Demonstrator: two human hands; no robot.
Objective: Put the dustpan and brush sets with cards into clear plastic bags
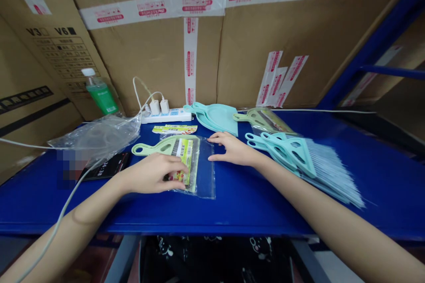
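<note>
A light-green dustpan and brush set (159, 146) lies flat in a clear plastic bag (206, 181), with a yellow-green printed card (186, 155) inside. My left hand (156, 172) rests over the set's lower left part, its fingers apart and loosely bent at the card. At the bag's upper right edge is my right hand (232, 148), thumb and fingers spread with nothing between them; whether it touches the plastic I cannot tell. To the right lie several stacked turquoise hand brushes (288, 152) with pale bristles. Turquoise dustpans (217, 117) are nested behind my right hand.
Another bagged green set (262, 119) lies at the back right. Printed cards (174, 129) sit before a white power strip (169, 116). On the left are crumpled clear bags (99, 135), a phone (108, 167), a green-liquid bottle (101, 93) and a loose white cable (68, 203). Cardboard boxes (149, 57) stand behind.
</note>
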